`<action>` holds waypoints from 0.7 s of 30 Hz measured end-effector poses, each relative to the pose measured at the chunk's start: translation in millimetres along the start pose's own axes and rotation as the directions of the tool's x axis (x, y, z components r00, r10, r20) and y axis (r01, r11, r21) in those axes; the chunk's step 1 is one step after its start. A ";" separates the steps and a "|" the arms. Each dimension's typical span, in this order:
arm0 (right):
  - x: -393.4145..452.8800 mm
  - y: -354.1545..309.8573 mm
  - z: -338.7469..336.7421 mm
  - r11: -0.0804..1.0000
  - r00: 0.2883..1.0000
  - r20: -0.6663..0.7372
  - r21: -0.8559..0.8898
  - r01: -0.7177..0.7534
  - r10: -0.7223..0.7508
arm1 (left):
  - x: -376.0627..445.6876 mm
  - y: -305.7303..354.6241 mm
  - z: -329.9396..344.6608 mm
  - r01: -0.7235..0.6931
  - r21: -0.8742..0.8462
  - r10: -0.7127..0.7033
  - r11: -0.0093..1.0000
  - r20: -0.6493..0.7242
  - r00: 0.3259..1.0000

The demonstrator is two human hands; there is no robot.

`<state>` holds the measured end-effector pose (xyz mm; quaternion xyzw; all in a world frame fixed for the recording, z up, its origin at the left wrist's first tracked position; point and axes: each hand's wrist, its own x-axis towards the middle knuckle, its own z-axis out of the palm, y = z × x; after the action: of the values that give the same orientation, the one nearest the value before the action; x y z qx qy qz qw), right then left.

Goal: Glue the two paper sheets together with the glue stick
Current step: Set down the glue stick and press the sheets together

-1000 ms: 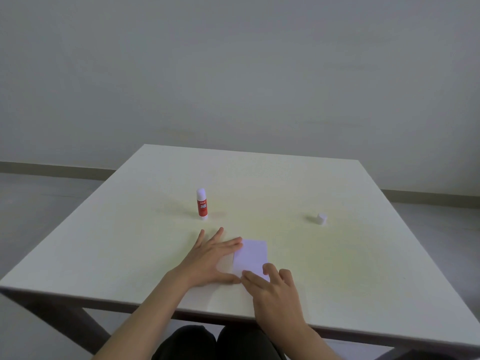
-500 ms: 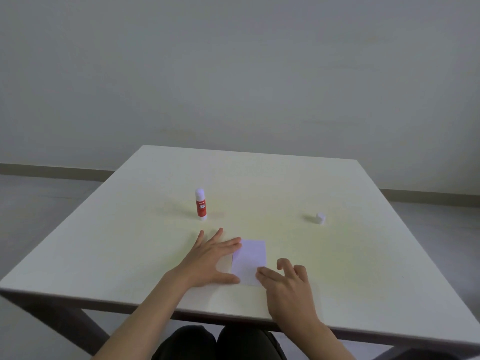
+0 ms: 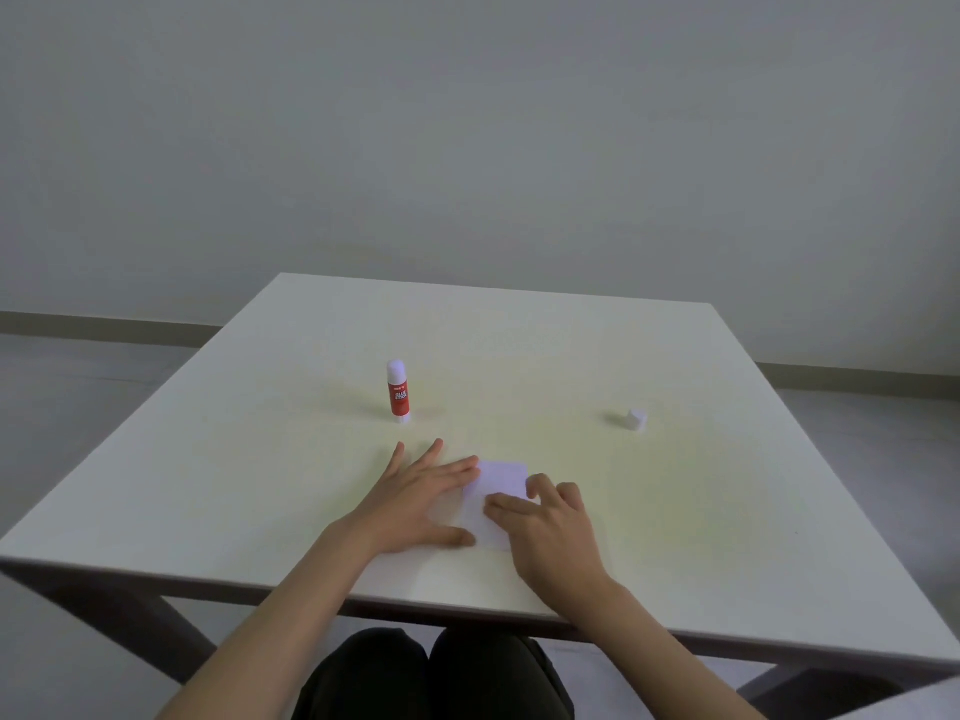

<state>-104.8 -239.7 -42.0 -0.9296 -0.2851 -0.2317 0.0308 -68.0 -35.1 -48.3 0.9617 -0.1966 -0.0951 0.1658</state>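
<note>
A glue stick (image 3: 398,392) stands upright, uncapped, left of centre on the pale desk (image 3: 260,459), well apart from its cap (image 3: 636,419) at right. Lower centre, the left hand (image 3: 415,504) lies flat, fingers spread, on the white paper sheets' (image 3: 498,493) left edge. The right hand (image 3: 550,532), which a second ago pressed their near corner, has slid its loosely spread fingertips across, seemingly smoothing the bond.

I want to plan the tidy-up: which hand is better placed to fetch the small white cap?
Probably the right hand: the cap lies on its side of the table, while the left hand holds the paper.
</note>
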 end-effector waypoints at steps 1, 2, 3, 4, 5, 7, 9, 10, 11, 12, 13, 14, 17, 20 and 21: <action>-2.8 6.4 -1.1 1.000 1.000 -0.012 -0.011 -0.007 0.007 | -0.2 -0.3 0.1 -0.004 0.000 0.004 1.000 0.000 1.000; -5.6 12.7 -2.6 1.000 1.000 -0.023 -0.024 -0.015 0.014 | 0.1 -0.5 0.4 -0.008 -0.001 0.008 1.000 -0.002 1.000; -7.8 17.9 -3.8 0.999 0.999 -0.035 -0.036 -0.022 0.021 | 0.2 -0.7 0.5 -0.010 -0.002 0.010 1.000 -0.003 1.000; -8.9 21.7 -4.8 0.999 0.999 -0.044 -0.041 -0.028 0.026 | 0.2 -0.9 0.4 -0.010 -0.001 0.010 1.000 -0.003 1.000; -9.1 23.4 -5.2 0.999 0.998 -0.051 -0.042 -0.032 0.029 | 0.0 -1.1 0.2 -0.010 0.001 0.010 1.000 -0.002 1.000; -8.1 21.7 -5.1 0.998 0.998 -0.046 -0.044 -0.036 0.034 | 0.1 -1.3 0.5 -0.008 0.004 0.008 1.000 -0.002 1.000; -4.5 16.3 -3.3 0.998 0.999 -0.018 -0.045 -0.043 0.042 | 0.3 -1.8 0.8 -0.009 0.009 0.009 1.000 -0.003 1.000; -2.1 13.1 -2.1 0.998 0.999 0.003 -0.033 -0.045 0.045 | 0.5 -2.0 1.1 -0.009 0.008 0.009 1.000 -0.003 1.000; 0.5 9.6 -0.8 0.999 0.999 0.024 -0.018 -0.043 0.043 | 1.1 -2.3 1.4 -0.007 0.003 0.007 1.000 -0.003 1.000; 3.6 5.6 0.5 0.999 0.998 0.042 -0.008 -0.035 0.035 | 1.8 -2.7 1.7 -0.003 -0.003 0.003 1.000 -0.004 1.000; 7.3 1.0 1.8 1.000 0.998 0.056 -0.005 -0.021 0.022 | 2.3 -2.9 1.8 0.002 -0.006 -0.002 1.000 -0.004 1.000; 11.2 -4.1 3.0 1.000 0.998 0.069 -0.002 -0.005 0.005 | 2.8 -2.9 2.1 0.006 -0.006 -0.006 1.000 -0.007 1.000; 21.8 -16.6 6.2 0.999 0.995 0.089 0.027 0.031 -0.034 | 3.5 -2.3 2.7 0.006 -0.017 -0.006 1.000 -0.034 0.999; 25.4 -17.6 5.9 0.999 0.996 0.080 0.037 0.029 -0.032 | 3.1 -0.6 1.3 0.007 -0.033 -0.008 0.999 -0.042 0.999; 24.5 -15.8 5.7 0.999 0.997 0.071 0.036 0.024 -0.027 | 2.8 -0.1 0.6 0.008 -0.026 -0.009 1.000 -0.037 0.999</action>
<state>-93.2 -212.7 -37.3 -0.9329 -0.3018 -0.1937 0.0338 -65.5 -36.3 -49.2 0.9618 -0.1883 -0.0806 0.1817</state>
